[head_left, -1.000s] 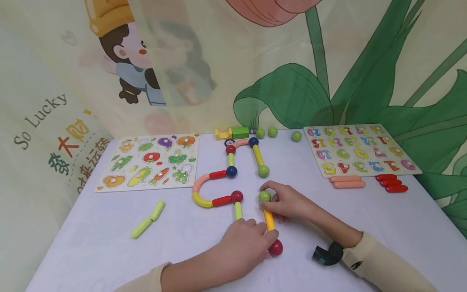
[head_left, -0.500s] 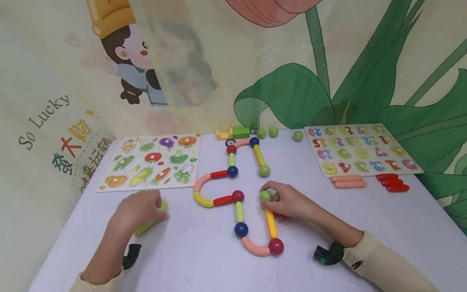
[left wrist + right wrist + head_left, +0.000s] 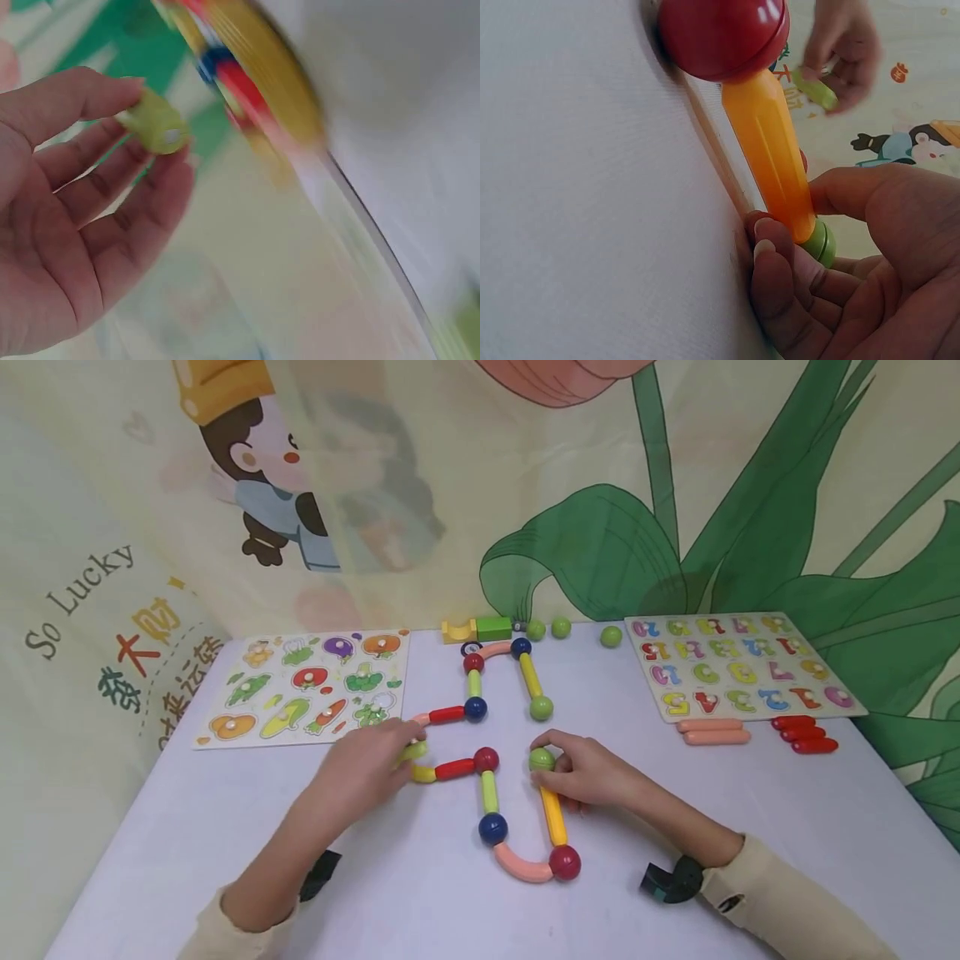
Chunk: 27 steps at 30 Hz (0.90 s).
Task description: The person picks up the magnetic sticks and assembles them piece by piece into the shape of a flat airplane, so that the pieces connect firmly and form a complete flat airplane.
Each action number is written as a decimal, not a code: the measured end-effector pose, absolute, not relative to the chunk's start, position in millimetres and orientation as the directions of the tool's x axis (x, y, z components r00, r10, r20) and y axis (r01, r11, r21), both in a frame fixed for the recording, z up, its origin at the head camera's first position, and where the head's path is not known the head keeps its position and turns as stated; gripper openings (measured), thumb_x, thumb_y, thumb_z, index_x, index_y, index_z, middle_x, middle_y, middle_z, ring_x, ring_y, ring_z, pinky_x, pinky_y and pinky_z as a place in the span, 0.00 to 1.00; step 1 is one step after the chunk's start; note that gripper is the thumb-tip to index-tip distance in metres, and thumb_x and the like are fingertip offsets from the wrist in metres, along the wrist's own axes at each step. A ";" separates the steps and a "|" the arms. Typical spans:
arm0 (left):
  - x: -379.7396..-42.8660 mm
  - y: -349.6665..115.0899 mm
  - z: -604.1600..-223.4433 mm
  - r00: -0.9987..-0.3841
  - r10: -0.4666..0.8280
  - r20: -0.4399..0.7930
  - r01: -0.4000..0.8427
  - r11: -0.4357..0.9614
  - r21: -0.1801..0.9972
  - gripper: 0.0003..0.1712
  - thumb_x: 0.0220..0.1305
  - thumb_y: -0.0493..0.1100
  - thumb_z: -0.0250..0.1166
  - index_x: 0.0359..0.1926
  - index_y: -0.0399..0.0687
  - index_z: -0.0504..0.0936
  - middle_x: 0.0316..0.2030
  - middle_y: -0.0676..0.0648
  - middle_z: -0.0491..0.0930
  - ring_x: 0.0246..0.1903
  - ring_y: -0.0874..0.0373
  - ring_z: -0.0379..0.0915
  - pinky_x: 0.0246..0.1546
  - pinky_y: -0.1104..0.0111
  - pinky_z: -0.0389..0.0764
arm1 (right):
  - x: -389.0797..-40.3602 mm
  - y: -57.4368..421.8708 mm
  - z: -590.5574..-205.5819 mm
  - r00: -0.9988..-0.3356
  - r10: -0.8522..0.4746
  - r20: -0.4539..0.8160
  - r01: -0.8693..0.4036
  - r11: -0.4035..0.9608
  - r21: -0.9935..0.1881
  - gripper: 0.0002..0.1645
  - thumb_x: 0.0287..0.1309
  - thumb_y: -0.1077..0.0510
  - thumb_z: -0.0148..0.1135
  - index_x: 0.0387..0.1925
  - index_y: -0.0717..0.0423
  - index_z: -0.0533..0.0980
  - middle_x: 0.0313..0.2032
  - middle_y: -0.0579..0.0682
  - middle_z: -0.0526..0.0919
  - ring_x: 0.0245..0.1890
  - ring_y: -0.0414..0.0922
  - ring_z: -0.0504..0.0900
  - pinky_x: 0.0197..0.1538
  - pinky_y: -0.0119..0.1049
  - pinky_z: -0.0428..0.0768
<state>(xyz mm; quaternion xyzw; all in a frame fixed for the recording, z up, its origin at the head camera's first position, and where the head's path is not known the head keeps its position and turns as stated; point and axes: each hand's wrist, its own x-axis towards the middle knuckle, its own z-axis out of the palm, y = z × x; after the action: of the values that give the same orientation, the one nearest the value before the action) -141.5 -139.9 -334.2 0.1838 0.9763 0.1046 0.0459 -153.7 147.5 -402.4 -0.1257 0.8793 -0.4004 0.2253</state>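
My left hand (image 3: 367,764) pinches a short light green magnetic stick (image 3: 414,750) between thumb and fingers, raised over the curved left part of a chain of sticks and balls. One end of that stick faces the camera in the left wrist view. My right hand (image 3: 588,768) holds the green ball (image 3: 542,760) at the upper end of an orange stick (image 3: 769,150). A red ball (image 3: 565,862) joins the orange stick's lower end to a pink curved stick (image 3: 522,865). A blue ball (image 3: 492,828) and a red ball (image 3: 486,760) follow up the chain.
Beyond a gap from the held ball lies another green ball (image 3: 541,707), ending a yellow stick (image 3: 530,675). A vegetable puzzle board (image 3: 296,742) lies left, a number board (image 3: 652,681) right, with pink sticks (image 3: 716,737) and red sticks (image 3: 814,747) before it.
My left hand went from the pink curved stick to the green sticks at left, picked one up and carried it right to the chain. My right hand stays at the green ball.
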 end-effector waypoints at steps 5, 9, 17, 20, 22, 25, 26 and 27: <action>-149.3 -78.4 -337.4 -0.831 0.556 -0.003 0.537 0.805 0.253 0.24 0.51 0.43 0.68 0.52 0.53 0.77 0.41 0.53 0.77 0.39 0.61 0.71 0.35 0.73 0.75 | -154.3 148.0 -402.9 -0.867 -0.404 -0.292 -0.044 0.646 -0.762 0.25 0.50 0.48 0.65 0.51 0.43 0.69 0.15 0.51 0.75 0.12 0.47 0.73 0.19 0.36 0.74; -157.4 -46.1 -344.6 -0.803 0.593 -0.059 0.559 0.784 0.270 0.21 0.54 0.42 0.66 0.51 0.51 0.78 0.39 0.53 0.78 0.36 0.61 0.71 0.34 0.74 0.75 | -155.2 147.0 -402.9 -0.868 -0.412 -0.279 -0.051 0.631 -0.774 0.26 0.49 0.48 0.65 0.51 0.44 0.69 0.15 0.51 0.75 0.12 0.47 0.73 0.19 0.36 0.74; -160.0 -33.0 -353.0 -0.806 0.580 -0.114 0.550 0.807 0.216 0.15 0.54 0.44 0.67 0.45 0.50 0.81 0.27 0.54 0.76 0.26 0.61 0.67 0.25 0.76 0.70 | -156.4 148.4 -400.2 -0.875 -0.392 -0.283 -0.038 0.639 -0.768 0.24 0.49 0.49 0.66 0.49 0.43 0.70 0.15 0.50 0.76 0.12 0.47 0.74 0.19 0.36 0.75; -160.6 -32.3 -354.3 -0.807 0.580 -0.108 0.553 0.808 0.204 0.15 0.54 0.45 0.66 0.44 0.50 0.81 0.26 0.54 0.75 0.26 0.61 0.67 0.24 0.76 0.69 | -156.9 151.0 -398.0 -0.881 -0.380 -0.282 -0.030 0.640 -0.768 0.24 0.49 0.50 0.66 0.48 0.43 0.69 0.15 0.51 0.76 0.12 0.47 0.75 0.19 0.36 0.75; -161.0 -31.9 -355.3 -0.806 0.583 -0.104 0.558 0.806 0.195 0.15 0.54 0.45 0.66 0.44 0.50 0.82 0.26 0.54 0.75 0.25 0.61 0.67 0.23 0.77 0.69 | -156.8 152.7 -396.8 -0.885 -0.379 -0.272 -0.035 0.634 -0.772 0.24 0.49 0.51 0.66 0.48 0.44 0.69 0.15 0.51 0.76 0.12 0.47 0.74 0.19 0.37 0.75; -161.6 -32.8 -355.9 -0.809 0.576 -0.117 0.552 0.813 0.183 0.15 0.54 0.47 0.66 0.44 0.50 0.81 0.25 0.54 0.74 0.24 0.61 0.67 0.20 0.76 0.69 | -156.9 154.4 -395.9 -0.888 -0.383 -0.254 -0.044 0.621 -0.783 0.24 0.49 0.52 0.66 0.49 0.44 0.69 0.15 0.51 0.76 0.12 0.47 0.74 0.19 0.37 0.75; -161.8 -33.6 -355.8 -0.814 0.567 -0.129 0.544 0.821 0.175 0.16 0.54 0.48 0.66 0.44 0.49 0.81 0.24 0.54 0.73 0.24 0.61 0.67 0.20 0.76 0.68 | -157.0 154.7 -395.6 -0.888 -0.386 -0.249 -0.047 0.615 -0.787 0.24 0.49 0.52 0.66 0.49 0.44 0.69 0.15 0.52 0.76 0.12 0.47 0.74 0.19 0.37 0.75; -161.9 -34.7 -355.5 -0.820 0.554 -0.143 0.532 0.830 0.166 0.16 0.54 0.49 0.66 0.44 0.49 0.81 0.24 0.53 0.73 0.24 0.61 0.67 0.19 0.76 0.68 | -157.1 155.0 -395.5 -0.888 -0.389 -0.244 -0.050 0.611 -0.790 0.25 0.49 0.52 0.66 0.49 0.45 0.69 0.15 0.52 0.76 0.11 0.47 0.74 0.19 0.37 0.75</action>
<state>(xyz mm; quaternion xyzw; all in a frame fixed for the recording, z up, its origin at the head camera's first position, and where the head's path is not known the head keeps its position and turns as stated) -161.9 -34.7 -355.5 0.2854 0.9520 0.0594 0.0930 -157.1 155.0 -395.5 -0.1257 0.8748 -0.4229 0.2003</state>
